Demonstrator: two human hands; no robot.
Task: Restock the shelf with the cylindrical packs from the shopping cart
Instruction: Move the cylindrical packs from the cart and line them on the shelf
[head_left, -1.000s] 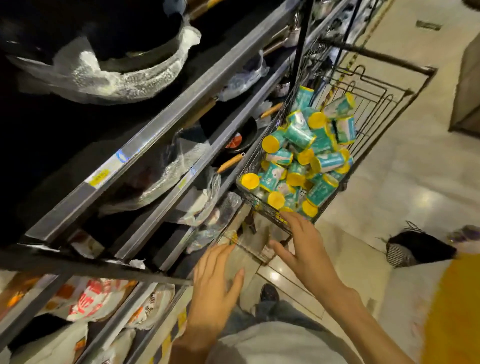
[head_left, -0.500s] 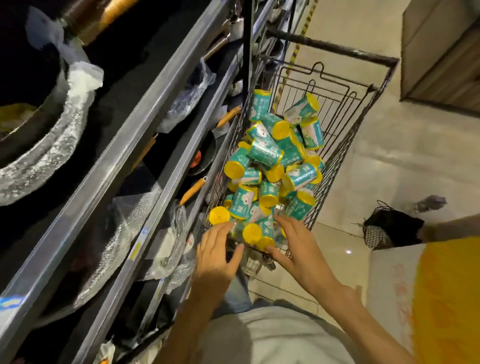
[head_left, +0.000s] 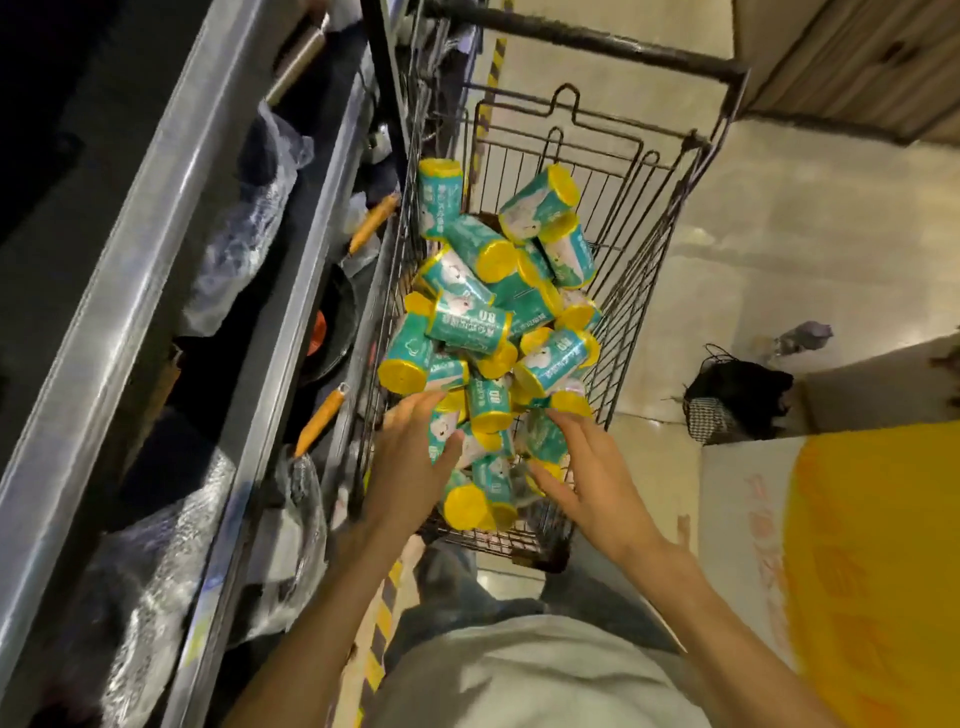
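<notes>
Two hands are seen inside the near end of the cart, both at the pile of packs. Left hand: fingers extended, thumb pressed against a teal pack at 12 o'clock of the palm; a closed grip cannot be confirmed, contact only. Right hand: fingers spread and nearly straight, laid on a pack at its 10 o'clock, not wrapped round it. Between the two hands, a pack with a yellow cap is seen pointing toward the camera.

Packs: teal bodies, yellow ends, heaped loosely at mixed angles, filling the cart from near end to middle; far end of the basket shows bare wire. Two packs are tilted highest at 12 o'clock of the pile.

Shelf runs along the cart at 9 o'clock, metal rails close beside the cart's wire wall. Plastic-wrapped pans with orange handles are held on it. Black basket sits on the floor at 3 o'clock, well apart from the cart. Yellow-and-white box is at 4 o'clock.
</notes>
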